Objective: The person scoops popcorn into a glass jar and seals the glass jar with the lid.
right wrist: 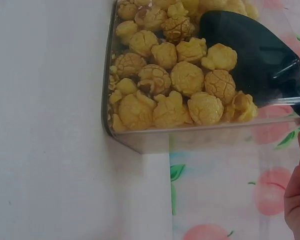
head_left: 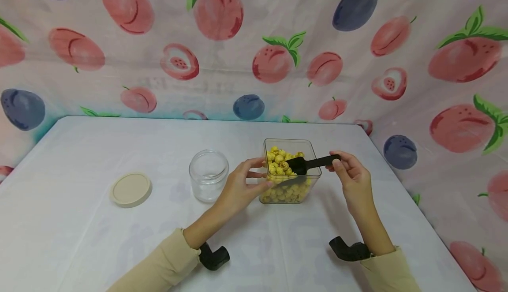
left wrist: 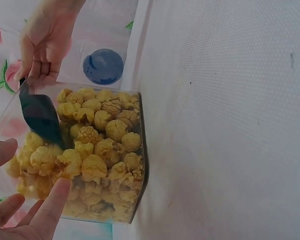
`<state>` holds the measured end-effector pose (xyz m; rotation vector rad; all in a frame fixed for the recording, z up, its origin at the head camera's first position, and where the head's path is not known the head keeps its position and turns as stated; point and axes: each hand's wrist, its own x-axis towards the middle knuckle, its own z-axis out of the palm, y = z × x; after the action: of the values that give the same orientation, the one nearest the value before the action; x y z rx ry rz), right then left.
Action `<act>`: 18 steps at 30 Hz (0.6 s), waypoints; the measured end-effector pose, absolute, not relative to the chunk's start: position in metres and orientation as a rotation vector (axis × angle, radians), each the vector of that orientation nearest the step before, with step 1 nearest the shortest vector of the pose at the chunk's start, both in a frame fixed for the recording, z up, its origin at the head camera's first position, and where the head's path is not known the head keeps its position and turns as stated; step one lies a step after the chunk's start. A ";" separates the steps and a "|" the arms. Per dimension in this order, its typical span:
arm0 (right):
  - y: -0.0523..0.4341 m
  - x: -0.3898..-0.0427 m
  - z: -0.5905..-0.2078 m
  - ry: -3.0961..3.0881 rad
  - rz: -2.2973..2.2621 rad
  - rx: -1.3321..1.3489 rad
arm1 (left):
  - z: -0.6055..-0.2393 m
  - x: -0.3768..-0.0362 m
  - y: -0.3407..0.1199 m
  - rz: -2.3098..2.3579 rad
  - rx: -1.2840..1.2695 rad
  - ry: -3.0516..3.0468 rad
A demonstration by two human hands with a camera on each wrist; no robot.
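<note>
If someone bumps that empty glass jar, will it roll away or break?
The jar stands upright on a flat base, so it would probably slide or tip rather than roll at first. It is round, so once tipped it could roll. It looks like clear glass with the lid off, so likely fragile.

- In the right wrist view, the right hand (right wrist: pixel 299 200) is cut off by the right edge; only a sliver of fingers shows, so its hold cannot be read there.
- The scoop (right wrist: pixel 255 55) handle runs out of that view.
- In the left wrist view, the left hand (left wrist: pixel 20 210) is cropped at the bottom left corner.
- The box (right wrist: pixel 140 142) top is cut off by the upper edge.
- The scoop's tip is buried in popcorn (head_left: pixel 282 168).
</note>
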<state>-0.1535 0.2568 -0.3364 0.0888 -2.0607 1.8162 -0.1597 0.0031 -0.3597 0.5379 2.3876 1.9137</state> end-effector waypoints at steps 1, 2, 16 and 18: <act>0.257 -0.153 -0.337 -2.044 1.829 0.075 | -0.360 -0.160 0.003 1.914 0.540 2.387; 0.257 -0.154 -0.337 -2.023 1.846 0.063 | -0.360 -0.160 0.003 1.914 0.541 2.388; 0.259 -0.149 -0.339 -1.765 2.079 0.171 | -0.359 -0.160 0.003 1.906 0.522 2.389; 0.257 -0.149 -0.339 -1.809 2.042 0.148 | -0.359 -0.159 0.003 1.909 0.520 2.382</act>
<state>-0.1486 0.2569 -0.3391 0.1477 -1.8086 2.0418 -0.1594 0.0028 -0.3585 0.5199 2.3816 1.9092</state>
